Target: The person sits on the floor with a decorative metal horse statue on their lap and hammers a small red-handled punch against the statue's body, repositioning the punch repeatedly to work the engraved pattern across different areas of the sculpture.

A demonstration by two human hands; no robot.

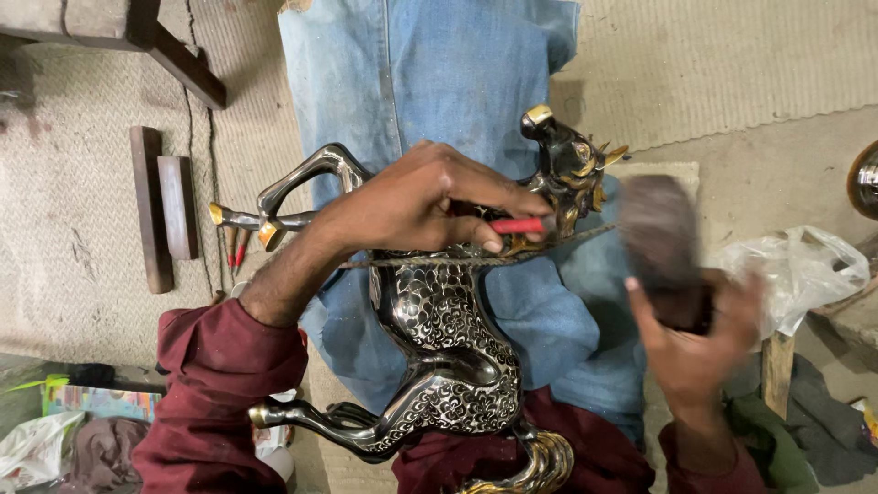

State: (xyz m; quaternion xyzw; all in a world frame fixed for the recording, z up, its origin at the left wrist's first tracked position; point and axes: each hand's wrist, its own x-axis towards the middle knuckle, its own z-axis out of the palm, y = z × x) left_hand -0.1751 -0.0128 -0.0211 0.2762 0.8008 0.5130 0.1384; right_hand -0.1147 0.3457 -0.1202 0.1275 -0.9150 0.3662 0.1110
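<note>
One engraved metal horse figurine (pixel 448 338) is laid across the lap | red-handled chisel (pixel 517 225) is gripped by left hand (pixel 412 201) | blurred dark mallet (pixel 663 247) is clasped by right hand (pixel 700 343) | two wooden blocks (pixel 165 206) are seen left.

metal horse figurine (pixel 448 338) – silver-black, engraved, lying across lap | red-handled tool (pixel 517 225) – at its neck | dark wooden block (pixel 663 252) (blurred) – right

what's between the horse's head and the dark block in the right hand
Head view: only blue denim cloth shows between the horse's head and the blurred dark block in the right hand.
</note>
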